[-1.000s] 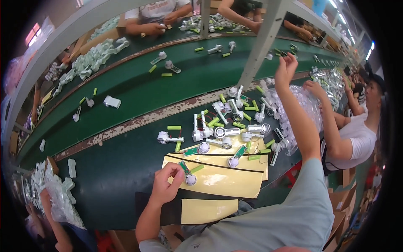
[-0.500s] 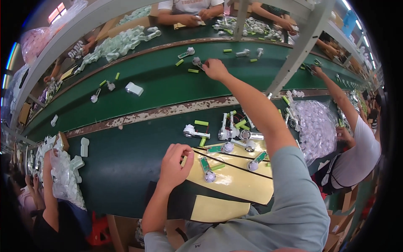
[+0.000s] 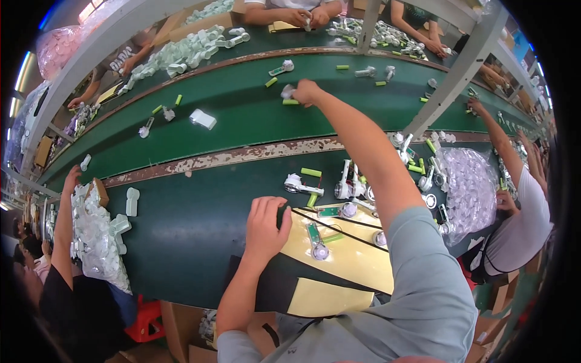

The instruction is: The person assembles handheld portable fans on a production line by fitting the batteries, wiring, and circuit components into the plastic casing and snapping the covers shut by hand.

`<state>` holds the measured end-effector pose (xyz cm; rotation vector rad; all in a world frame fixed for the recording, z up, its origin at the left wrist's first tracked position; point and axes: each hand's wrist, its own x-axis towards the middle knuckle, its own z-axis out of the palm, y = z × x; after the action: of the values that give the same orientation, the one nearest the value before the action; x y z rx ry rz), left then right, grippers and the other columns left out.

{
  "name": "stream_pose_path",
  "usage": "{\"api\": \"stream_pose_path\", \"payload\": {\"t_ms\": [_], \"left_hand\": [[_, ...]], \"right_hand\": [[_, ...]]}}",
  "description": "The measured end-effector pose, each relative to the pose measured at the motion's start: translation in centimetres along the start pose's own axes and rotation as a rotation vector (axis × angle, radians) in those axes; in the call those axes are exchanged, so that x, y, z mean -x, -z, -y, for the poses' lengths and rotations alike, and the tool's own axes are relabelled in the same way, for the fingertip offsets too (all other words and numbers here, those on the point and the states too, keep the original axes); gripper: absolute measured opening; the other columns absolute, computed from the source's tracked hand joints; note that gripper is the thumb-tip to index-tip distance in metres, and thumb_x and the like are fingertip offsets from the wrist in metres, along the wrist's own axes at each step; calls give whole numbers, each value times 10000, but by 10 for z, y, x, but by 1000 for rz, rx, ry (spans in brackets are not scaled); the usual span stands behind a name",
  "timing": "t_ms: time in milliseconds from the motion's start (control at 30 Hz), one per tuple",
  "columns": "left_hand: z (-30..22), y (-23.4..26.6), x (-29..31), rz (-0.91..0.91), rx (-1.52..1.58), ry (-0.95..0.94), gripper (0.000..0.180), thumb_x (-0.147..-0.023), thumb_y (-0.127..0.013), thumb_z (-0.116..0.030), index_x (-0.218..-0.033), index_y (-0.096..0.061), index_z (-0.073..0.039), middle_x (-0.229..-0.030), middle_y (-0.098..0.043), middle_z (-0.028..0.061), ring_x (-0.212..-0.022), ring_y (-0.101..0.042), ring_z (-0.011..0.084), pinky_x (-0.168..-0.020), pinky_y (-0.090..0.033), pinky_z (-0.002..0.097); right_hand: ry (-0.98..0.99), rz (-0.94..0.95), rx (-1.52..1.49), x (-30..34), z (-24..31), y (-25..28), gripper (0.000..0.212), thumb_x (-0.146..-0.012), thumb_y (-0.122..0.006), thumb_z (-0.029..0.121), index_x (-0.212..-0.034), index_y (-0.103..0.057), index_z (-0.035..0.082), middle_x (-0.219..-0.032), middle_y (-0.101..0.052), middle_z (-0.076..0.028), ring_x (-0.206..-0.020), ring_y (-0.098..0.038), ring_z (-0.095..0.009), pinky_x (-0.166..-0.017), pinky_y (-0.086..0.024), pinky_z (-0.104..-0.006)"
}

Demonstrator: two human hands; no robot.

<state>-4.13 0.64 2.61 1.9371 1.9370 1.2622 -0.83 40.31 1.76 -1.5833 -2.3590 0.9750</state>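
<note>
Out over the green conveyor belt point(image 3: 242, 115), my right hand point(image 3: 307, 92) is closed at the fingertips on a small round-headed white part point(image 3: 288, 91), blurred by motion. A green cylindrical battery cell point(image 3: 290, 102) lies just under it. My left hand point(image 3: 265, 227) rests at the left edge of a yellow sheet point(image 3: 357, 260), fingers loosely curled, thumb apart, nothing visible in it. Beside that hand lie a round-headed part with a green circuit board point(image 3: 317, 241) and another circuit-board assembly point(image 3: 338, 210). Above them is a white handled housing point(image 3: 302, 185). My right arm hides part of the sheet.
A clear bag of translucent pieces point(image 3: 466, 190) stands on the right, near a co-worker. Pale green housings point(image 3: 100, 242) are heaped at the left by another co-worker's arm. A metal post point(image 3: 454, 78) rises right of my reaching arm. More people work across the belt.
My view has shifted, so most things appear farther right. My right hand stays over the belt with the round-headed part. At the left, a co-worker's arm now reaches toward the belt.
</note>
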Motion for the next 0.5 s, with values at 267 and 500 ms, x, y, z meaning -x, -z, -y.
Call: {"api": "stream_pose_path", "payload": {"t_ms": [267, 500], "left_hand": [[-5, 3, 0, -3, 91, 70, 197, -839, -649, -57, -1023, -595, -11, -991, -598, 137, -960, -557, 330, -830, -462, 394], [30, 61, -4, -205, 26, 399, 301, -907, -611, -160, -1176, -583, -29, -1082, -606, 113, -1024, -581, 235, -889, -460, 350]], "right_hand": [[239, 427, -576, 163, -5, 26, 226, -925, -546, 120, -1098, -538, -26, -849, -658, -98, -727, -661, -166, -614, -539, -290], [220, 388, -993, 327, -38, 46, 203, -943, -588, 158, -1063, -497, 21, -738, -609, -52, -645, -631, -127, -617, -517, -279]]}}
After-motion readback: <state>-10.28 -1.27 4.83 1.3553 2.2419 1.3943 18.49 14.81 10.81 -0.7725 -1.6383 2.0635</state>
